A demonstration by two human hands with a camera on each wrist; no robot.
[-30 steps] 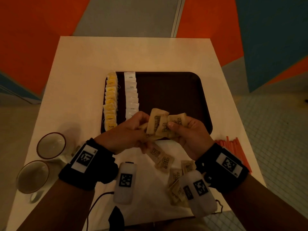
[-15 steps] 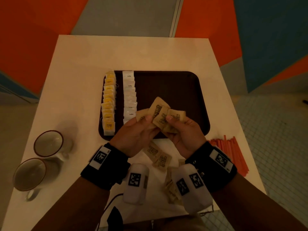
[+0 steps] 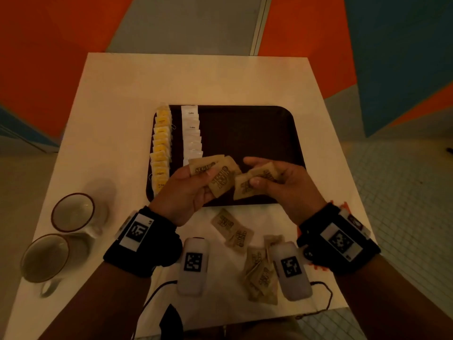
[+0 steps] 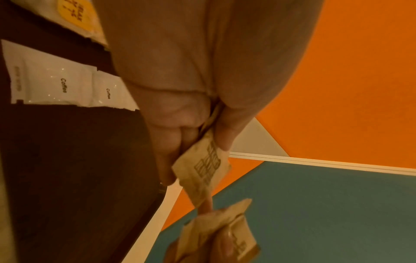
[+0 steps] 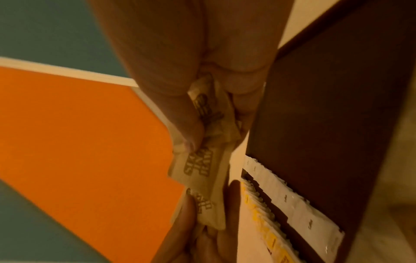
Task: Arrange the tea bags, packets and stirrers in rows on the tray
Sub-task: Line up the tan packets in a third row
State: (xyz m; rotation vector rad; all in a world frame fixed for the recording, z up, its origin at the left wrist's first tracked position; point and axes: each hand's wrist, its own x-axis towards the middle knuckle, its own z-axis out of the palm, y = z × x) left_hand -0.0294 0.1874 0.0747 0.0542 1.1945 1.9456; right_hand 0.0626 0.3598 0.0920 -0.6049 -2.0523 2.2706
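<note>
A dark brown tray (image 3: 257,133) lies on the white table. A row of yellow tea bags (image 3: 160,148) runs along its left edge, and a row of white coffee packets (image 3: 192,133) lies beside it. Above the tray's near edge my left hand (image 3: 188,190) pinches brown sugar packets (image 3: 218,175) between thumb and fingers. My right hand (image 3: 277,182) pinches more brown sugar packets (image 3: 247,185) just to the right. In the left wrist view a sugar packet (image 4: 202,165) sits between thumb and fingers. In the right wrist view the thumb presses on a sugar packet (image 5: 202,163).
Several loose sugar packets (image 3: 235,231) lie on the table near its front edge. Two mugs (image 3: 73,212) stand at the left. Red stirrers (image 3: 343,206) peek out behind my right wrist. Two white tagged devices (image 3: 193,263) rest by the front edge.
My hands have moved apart, splitting the bunch of sugar packets: the left holds some, the right holds the others.
</note>
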